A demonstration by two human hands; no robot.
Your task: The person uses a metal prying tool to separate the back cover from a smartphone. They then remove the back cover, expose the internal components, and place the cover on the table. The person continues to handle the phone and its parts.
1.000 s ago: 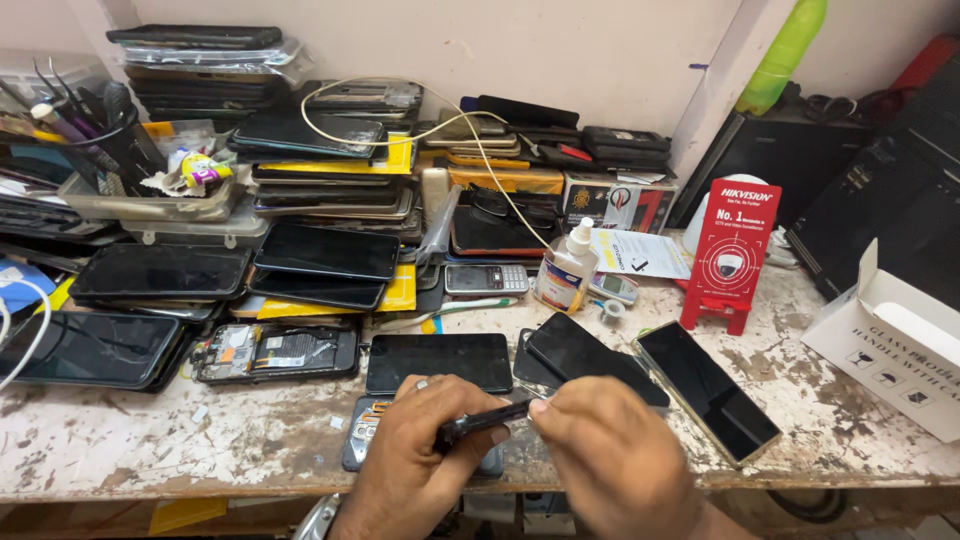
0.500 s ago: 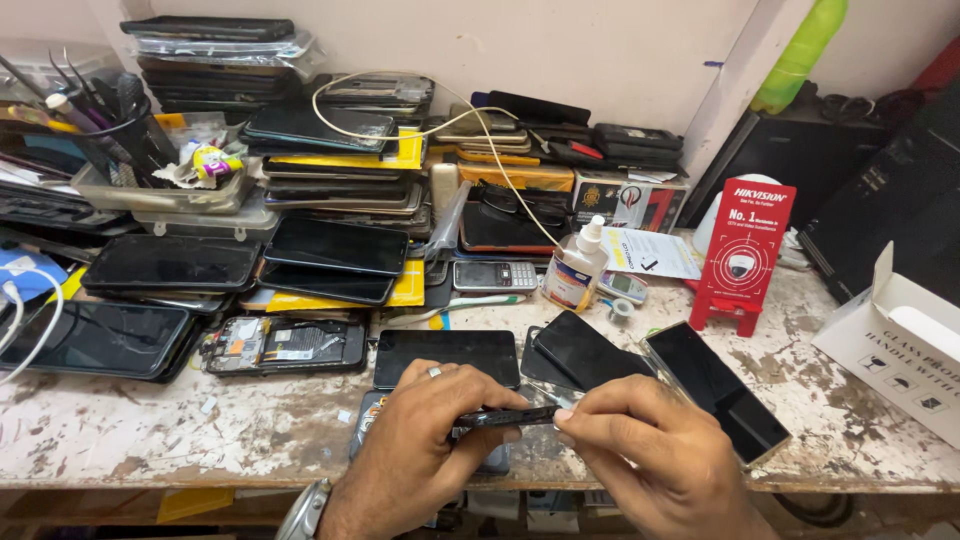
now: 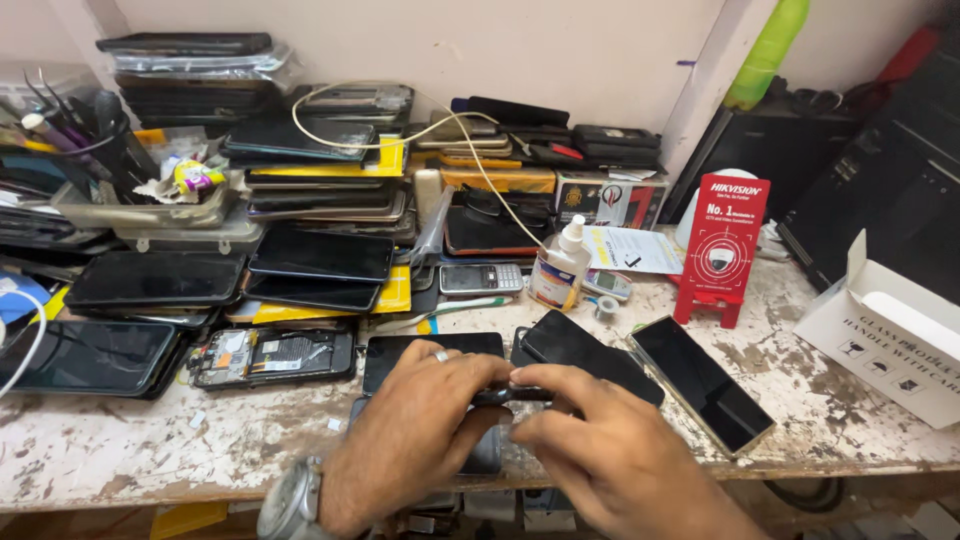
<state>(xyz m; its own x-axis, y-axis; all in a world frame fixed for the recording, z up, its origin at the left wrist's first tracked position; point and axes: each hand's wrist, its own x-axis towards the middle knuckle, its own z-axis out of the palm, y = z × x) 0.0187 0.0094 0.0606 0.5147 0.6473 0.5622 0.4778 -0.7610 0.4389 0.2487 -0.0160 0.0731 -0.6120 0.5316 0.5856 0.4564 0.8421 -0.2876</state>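
- Left hand (image 3: 425, 420), ring on one finger and watch (image 3: 292, 500) at the wrist, fingers curled round the near end of a slim dark tool (image 3: 510, 394); right hand (image 3: 590, 440) pinches the tool's other end between thumb and fingers
- Tool lies level between both hands, just above the bench's (image 3: 150, 450) front edge; a dark phone (image 3: 480, 450) sits under the hands, mostly hidden
- Just behind: a black phone (image 3: 400, 350); a dark case (image 3: 580, 345); to the right, a gold-edged phone (image 3: 700, 380)
- Further back: a small white-capped bottle (image 3: 560, 268); a red card stand (image 3: 722, 245); stacked phones (image 3: 300, 200) left; a white box (image 3: 890, 330) right
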